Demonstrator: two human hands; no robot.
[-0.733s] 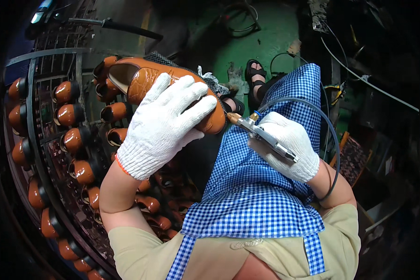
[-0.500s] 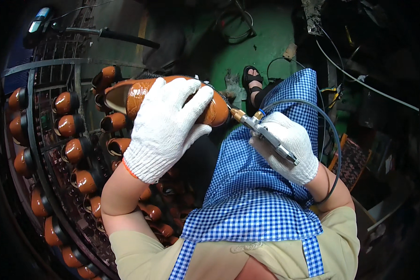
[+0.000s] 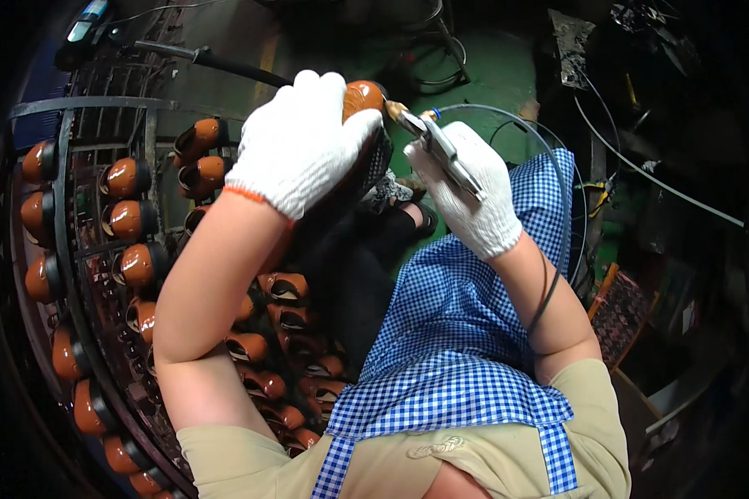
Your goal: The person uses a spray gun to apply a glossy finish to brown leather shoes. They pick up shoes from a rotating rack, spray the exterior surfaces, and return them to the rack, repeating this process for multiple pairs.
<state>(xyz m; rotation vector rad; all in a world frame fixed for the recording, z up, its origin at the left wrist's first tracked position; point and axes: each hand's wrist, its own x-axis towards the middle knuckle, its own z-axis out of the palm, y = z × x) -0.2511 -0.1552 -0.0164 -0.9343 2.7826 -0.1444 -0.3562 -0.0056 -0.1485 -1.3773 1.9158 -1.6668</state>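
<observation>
Brown shoe (image 3: 363, 99) (glossy) in left hand (image 3: 301, 143); green floor (image 3: 499, 75) beyond, rack (image 3: 100, 103) leftward.

Brown shoe (image 3: 362, 99) and nozzle tool (image 3: 443, 148) shifted forward, shoe mostly hidden

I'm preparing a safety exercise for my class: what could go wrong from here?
The nozzle tool in the right hand has its tip near the left hand's thumb, so a slip might touch it. The glossy brown shoe could slide in that hand's knit glove. The hose, looping past the right forearm, might snag and tug the tool.
</observation>
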